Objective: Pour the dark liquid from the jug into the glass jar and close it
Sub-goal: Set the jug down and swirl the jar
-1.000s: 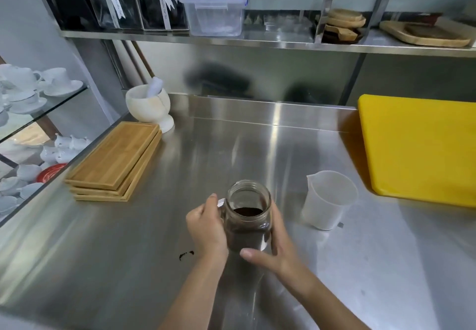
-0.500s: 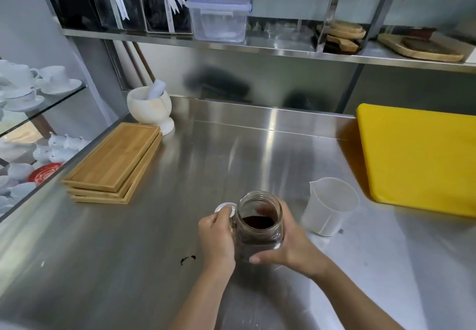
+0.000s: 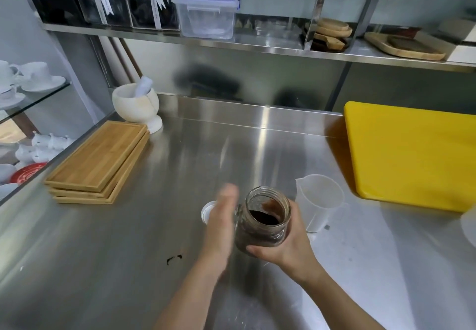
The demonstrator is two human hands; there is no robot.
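Head view. We see the glass jar [image 3: 265, 220] held in the right hand [image 3: 286, 242], whose grip is wrapped around the jar's lower body, thumb across the front; the jar sits tilted, its open mouth toward the camera, dark liquid [image 3: 264, 217] filling it to just under the neck. Half a second ago the left hand [image 3: 221, 224] was curled against the jar's left side; now it stands just beside the jar with fingers straight and spread, holding nothing — motion blur softens its fingertips. The white lid [image 3: 207, 211] lies on the steel counter [image 3: 128, 252], still uncovered at its left edge, the rest hidden behind the left hand. The jar has risen in the frame and leans more than before. The translucent jug [image 3: 319, 202] stands upright to the right of the jar, near the yellow cutting board [image 3: 412, 154]; we cannot tell whether any liquid is left in it. A small dark spill [image 3: 174, 259] marks the counter at lower left of the hands. A pale object at the right edge is cut off — unidentifiable.
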